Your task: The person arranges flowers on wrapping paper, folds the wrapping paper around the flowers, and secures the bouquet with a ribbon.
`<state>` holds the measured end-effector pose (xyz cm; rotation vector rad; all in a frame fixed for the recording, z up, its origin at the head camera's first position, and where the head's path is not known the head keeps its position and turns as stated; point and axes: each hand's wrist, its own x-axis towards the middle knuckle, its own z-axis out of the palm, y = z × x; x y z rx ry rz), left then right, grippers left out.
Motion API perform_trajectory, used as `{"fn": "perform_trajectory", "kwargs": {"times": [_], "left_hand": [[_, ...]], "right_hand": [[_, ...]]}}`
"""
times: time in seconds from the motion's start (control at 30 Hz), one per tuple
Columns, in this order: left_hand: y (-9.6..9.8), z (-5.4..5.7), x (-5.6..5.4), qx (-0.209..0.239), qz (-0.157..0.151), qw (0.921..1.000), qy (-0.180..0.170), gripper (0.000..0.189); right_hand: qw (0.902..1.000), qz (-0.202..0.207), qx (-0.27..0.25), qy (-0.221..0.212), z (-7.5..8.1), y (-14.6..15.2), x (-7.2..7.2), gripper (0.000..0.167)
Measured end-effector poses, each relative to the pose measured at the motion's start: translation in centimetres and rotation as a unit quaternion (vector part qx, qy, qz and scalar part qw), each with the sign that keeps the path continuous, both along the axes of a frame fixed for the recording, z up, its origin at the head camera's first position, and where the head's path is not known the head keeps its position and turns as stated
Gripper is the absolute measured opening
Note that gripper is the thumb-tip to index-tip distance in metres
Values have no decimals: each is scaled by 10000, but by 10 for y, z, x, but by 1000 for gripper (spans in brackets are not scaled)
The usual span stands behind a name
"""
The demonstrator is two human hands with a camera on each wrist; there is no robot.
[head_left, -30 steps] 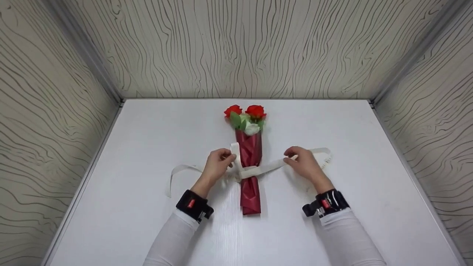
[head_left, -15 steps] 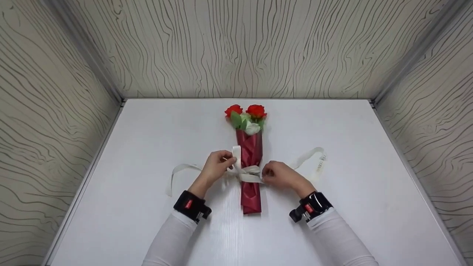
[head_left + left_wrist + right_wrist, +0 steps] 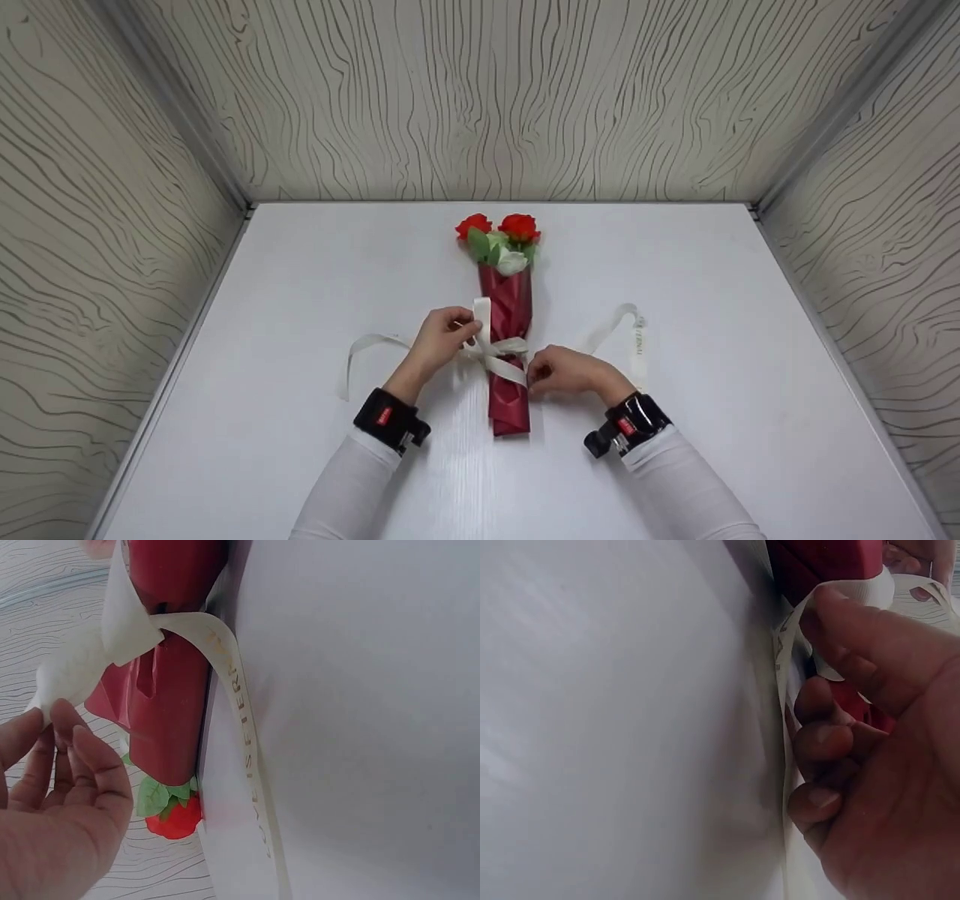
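Note:
A bouquet in dark red wrapping (image 3: 510, 412) lies in the middle, its red roses (image 3: 519, 226) and a white flower (image 3: 512, 261) at the far end. Cream ribbon (image 3: 506, 369) crosses its narrow waist. On the bouquet's left side my left hand (image 3: 439, 341) pinches an upright ribbon loop (image 3: 482, 313); the left wrist view shows the looped ribbon (image 3: 71, 671) between thumb and fingers. Close against the right side, my right hand (image 3: 566, 371) holds the ribbon strand where it comes off the wrapping. In the right wrist view that ribbon (image 3: 781, 660) passes by the thumb and index finger.
One ribbon tail (image 3: 367, 339) curves over the white table (image 3: 262, 450) to the left. Another lettered tail (image 3: 638, 349) lies right of the right hand. Wood-patterned panels (image 3: 480, 97) stand behind and at both sides.
My right hand has moved left and toward the near side, bringing its ribbon strand across the front of the bouquet. The right tail has drawn inward. The left hand has barely moved.

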<state>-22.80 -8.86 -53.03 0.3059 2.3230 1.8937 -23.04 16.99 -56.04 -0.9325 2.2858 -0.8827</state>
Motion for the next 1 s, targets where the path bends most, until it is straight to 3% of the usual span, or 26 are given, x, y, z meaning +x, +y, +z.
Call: {"fn": "perform_trajectory", "kwargs": {"times": [0.1,0.33,0.47,0.77,0.9,1.0], "left_hand": [[0,-9,-4,70,6,9999,-74,15],[0,-7,-3,27,9,10000,-78,12],[0,-5,-3,14,20,9999,-103,13],[0,-6,-4,-32,36,9999,-102,13],[0,-6,-5,-16,46,9999,-145,12],[-1,-6,-5,23,46,9999,-144,12]], "right_hand": [[9999,-83,-106,-93,3,-2,1,3],[9952,-859,-346,-311,5,-3,2,30],[9947,-968,-257,-245,2,-4,2,44],[9948,-788,-651,-50,-3,-6,4,17],[9936,-899,-687,4,2,-5,4,21],[9911,-1006,-811,-316,7,-3,3,26]]}}
